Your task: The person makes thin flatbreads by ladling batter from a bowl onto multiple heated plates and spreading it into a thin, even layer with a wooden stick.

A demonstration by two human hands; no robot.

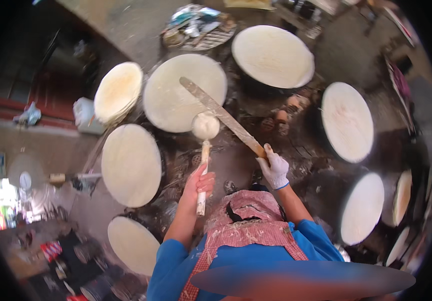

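Observation:
My left hand, bare, grips the pale handle of a ladle. The ladle's round bowl holds whitish batter and overlaps the near edge of a round griddle covered in pale batter. My right hand wears a white knitted glove with a blue cuff edge. It is closed on the near end of a long flat spatula, smeared with batter. The spatula slants up and left, its far tip over the same griddle. Whether the tip touches the batter, I cannot tell.
Round griddles with pale sheets surround me, among them ones at left, top right, right and lower right. A stack of thin round sheets lies upper left, near a plastic jug. Bricks lie between griddles.

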